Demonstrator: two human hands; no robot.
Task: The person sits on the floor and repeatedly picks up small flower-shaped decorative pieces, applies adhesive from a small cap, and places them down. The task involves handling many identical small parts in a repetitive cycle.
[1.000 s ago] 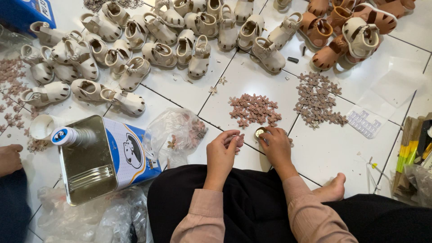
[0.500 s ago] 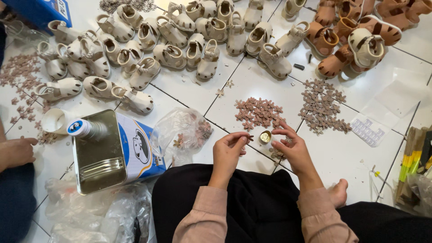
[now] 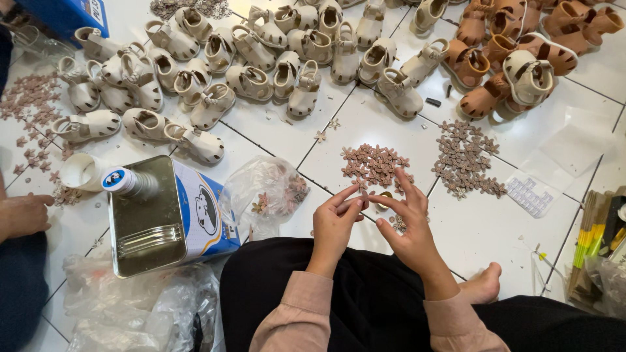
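Note:
My left hand (image 3: 334,221) and my right hand (image 3: 407,221) meet fingertip to fingertip over the white tiled floor (image 3: 495,228), pinching something tiny between them that I cannot make out. Just beyond the fingers lies a pile of small brown flower-shaped trims (image 3: 373,163), with a small round gold-coloured cap (image 3: 385,195) beside my right fingers. A second, greyer pile of flower trims (image 3: 466,156) lies further right. My black-clad lap (image 3: 365,300) and a bare foot (image 3: 482,283) are below.
Several cream sandals (image 3: 261,58) and brown sandals (image 3: 515,52) fill the far floor. A metal can (image 3: 169,215) with a blue-capped bottle (image 3: 127,181) stands at left, beside a clear plastic bag (image 3: 267,192). Another person's hand (image 3: 23,215) rests at far left.
My hands have lifted from the floor and come together, fingertips now touching. The view has shifted slightly, with the trim piles nearer the middle.

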